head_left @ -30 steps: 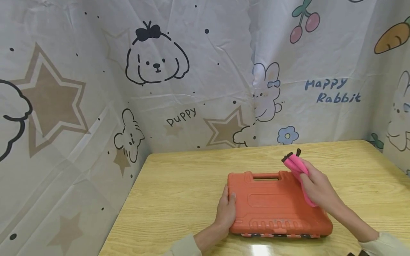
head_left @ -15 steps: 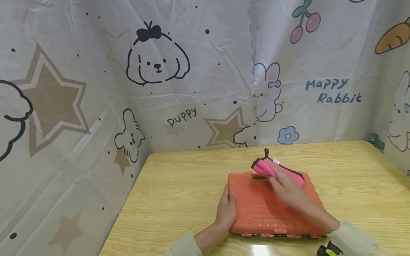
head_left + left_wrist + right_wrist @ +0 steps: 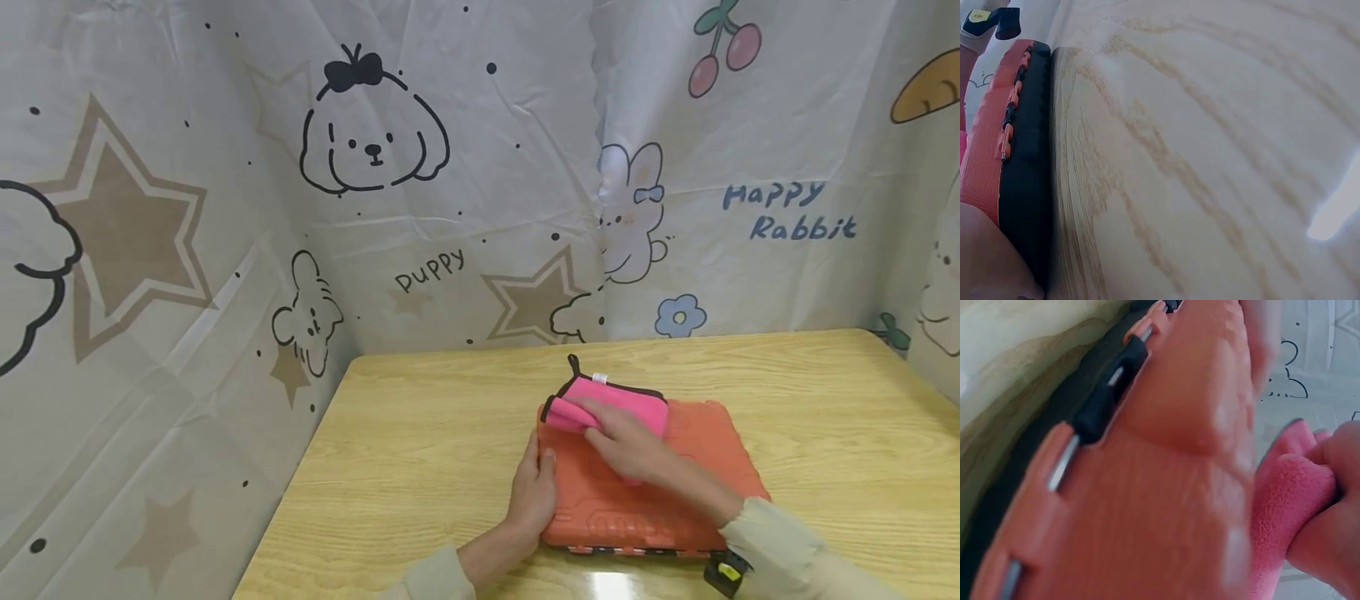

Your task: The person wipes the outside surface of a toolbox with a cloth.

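A closed orange plastic case point(image 3: 716, 442) lies flat on the table. Its dark base and a row of hinges point(image 3: 1066, 459) with metal pins show in the wrist views. My left hand point(image 3: 534, 500) grips the case's left side, thumb on top by the edge. In my right hand point(image 3: 626, 442) is a bunched pink plush cloth point(image 3: 637, 408) with dark edging, a small loop and a white tag. The cloth lies over the far left part of the lid and hides the handle there. Part of the cloth is hidden under the right hand.
The wood-grain table point(image 3: 390, 467) extends around the case on all sides. A white printed curtain point(image 3: 420, 217) hangs behind it and to both sides. A black device with a yellow label point(image 3: 727, 572) is strapped at the right wrist.
My right hand has carried the cloth leftward across the lid, from its right side to the far left corner. The left hand has kept its grip, and the case has stayed in place.
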{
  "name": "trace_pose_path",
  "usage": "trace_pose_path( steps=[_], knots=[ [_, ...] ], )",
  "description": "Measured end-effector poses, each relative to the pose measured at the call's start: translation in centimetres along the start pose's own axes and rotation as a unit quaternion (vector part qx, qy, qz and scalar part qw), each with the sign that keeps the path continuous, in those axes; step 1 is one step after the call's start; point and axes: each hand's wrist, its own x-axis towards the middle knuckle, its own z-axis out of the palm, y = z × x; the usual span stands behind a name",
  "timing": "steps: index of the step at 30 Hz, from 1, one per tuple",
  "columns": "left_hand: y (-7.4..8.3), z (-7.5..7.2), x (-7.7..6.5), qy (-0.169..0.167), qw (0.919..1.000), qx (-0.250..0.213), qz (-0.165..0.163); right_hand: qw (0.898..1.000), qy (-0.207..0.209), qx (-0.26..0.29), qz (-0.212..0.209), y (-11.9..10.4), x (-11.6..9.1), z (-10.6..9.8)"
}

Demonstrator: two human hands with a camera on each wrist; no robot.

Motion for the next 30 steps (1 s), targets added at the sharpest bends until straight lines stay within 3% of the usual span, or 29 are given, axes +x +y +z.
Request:
trace_pose_path(
  steps=[7,15,30],
  knots=[
    [0.0,0.2,0.1,0.01,0.9997,0.015,0.015,0.995,-0.045,-0.079,-0.028,-0.1,0.2,0.9],
    [-0.1,0.1,0.0,0.015,0.9998,0.001,0.015,0.98,-0.09,-0.156,-0.081,-0.5,0.0,1.7],
    [-0.2,0.1,0.2,0.015,0.9998,-0.015,0.0,0.987,-0.115,-0.061,-0.094,-0.8,-1.6,1.2]
  ],
)
